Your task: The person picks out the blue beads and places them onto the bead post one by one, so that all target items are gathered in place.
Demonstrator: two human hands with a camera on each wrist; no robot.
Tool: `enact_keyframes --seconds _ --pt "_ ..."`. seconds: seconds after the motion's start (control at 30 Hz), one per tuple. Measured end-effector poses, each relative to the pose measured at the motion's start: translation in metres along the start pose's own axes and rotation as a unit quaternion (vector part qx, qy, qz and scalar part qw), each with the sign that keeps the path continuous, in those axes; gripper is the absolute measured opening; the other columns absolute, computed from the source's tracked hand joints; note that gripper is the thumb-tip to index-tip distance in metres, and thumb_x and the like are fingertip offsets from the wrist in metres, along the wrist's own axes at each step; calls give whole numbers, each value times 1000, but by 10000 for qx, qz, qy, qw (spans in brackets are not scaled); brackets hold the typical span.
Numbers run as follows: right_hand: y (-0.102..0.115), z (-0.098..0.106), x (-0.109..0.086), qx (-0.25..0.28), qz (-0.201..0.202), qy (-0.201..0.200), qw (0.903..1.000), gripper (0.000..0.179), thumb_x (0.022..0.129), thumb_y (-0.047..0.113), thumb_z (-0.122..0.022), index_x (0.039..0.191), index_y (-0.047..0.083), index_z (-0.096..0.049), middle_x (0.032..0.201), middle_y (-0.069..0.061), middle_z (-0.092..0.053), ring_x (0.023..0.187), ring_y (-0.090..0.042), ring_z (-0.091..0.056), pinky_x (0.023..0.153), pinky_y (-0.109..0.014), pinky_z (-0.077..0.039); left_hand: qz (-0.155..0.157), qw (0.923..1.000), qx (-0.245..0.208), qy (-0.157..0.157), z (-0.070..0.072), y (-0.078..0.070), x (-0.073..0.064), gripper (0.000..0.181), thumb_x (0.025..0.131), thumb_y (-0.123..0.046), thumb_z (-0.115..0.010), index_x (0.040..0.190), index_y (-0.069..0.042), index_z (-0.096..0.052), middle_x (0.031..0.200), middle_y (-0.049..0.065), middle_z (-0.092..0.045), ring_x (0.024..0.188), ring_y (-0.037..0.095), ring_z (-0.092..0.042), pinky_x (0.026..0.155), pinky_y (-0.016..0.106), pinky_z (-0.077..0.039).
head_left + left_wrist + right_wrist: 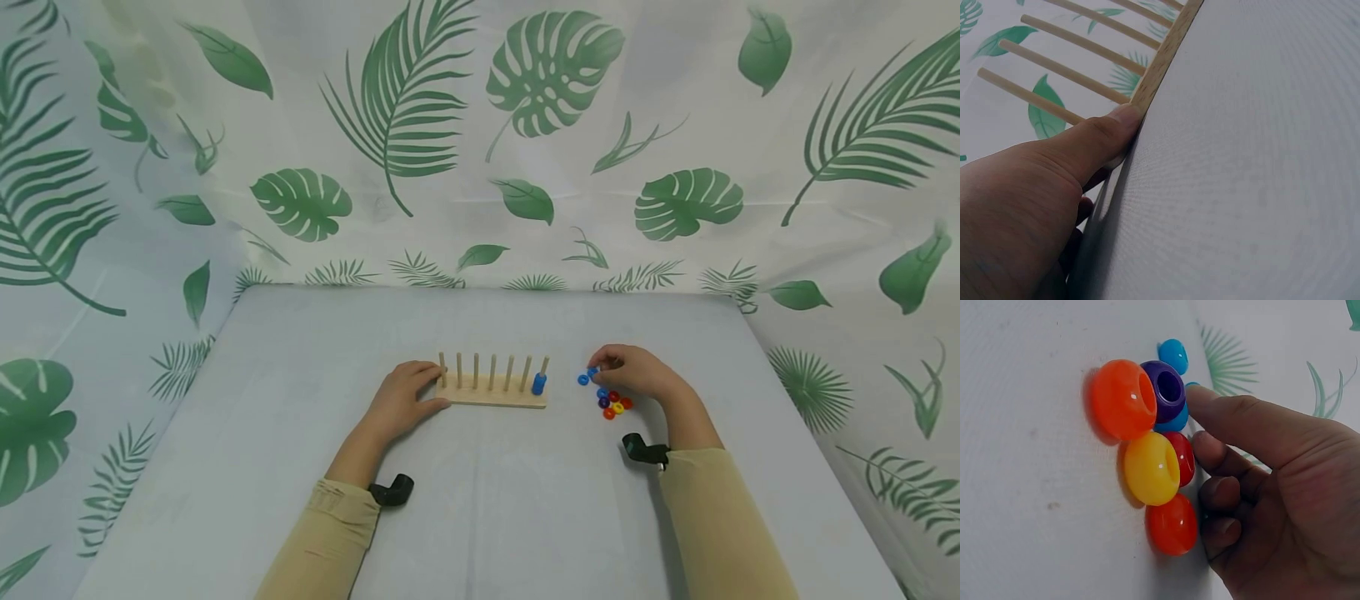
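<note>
A wooden peg board (491,400) with a row of several upright pegs lies on the table, blue beads (539,384) stacked on its rightmost peg. My left hand (397,402) holds the board's left end; in the left wrist view the thumb (1124,117) presses the board's edge (1163,59). To the right of the board, my right hand (636,372) pinches a blue bead (592,371) at its fingertips, mostly hidden in the right wrist view. A loose blue bead (582,380) lies just left of those fingers.
Near the right hand lies a cluster of beads: yellow (1150,467), purple (1165,390), orange (1121,400), red (1184,459), orange-red (1174,525) and blue. The pale table (480,492) meets a leaf-patterned cloth (450,225) at the back and sides.
</note>
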State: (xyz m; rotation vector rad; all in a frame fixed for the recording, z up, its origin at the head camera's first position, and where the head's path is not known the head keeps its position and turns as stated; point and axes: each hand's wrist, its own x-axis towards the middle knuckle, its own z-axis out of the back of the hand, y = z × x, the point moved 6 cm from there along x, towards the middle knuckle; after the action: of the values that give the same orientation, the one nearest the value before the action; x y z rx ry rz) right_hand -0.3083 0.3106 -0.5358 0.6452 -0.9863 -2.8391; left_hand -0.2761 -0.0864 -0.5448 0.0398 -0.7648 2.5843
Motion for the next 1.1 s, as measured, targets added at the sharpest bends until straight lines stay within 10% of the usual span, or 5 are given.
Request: enact_keyframes --seconds 1.1 --pt "36 27 -21 37 587 -757 9954 29 97 41 -63 119 23 -62 110 -8 -67 96 -25 -57 86 -38 -55 -79 10000 -13 -12 2 -2 0 60 87 -41 -74 138 -13 -59 138 7 -58 135 31 -48 115 50 -38"
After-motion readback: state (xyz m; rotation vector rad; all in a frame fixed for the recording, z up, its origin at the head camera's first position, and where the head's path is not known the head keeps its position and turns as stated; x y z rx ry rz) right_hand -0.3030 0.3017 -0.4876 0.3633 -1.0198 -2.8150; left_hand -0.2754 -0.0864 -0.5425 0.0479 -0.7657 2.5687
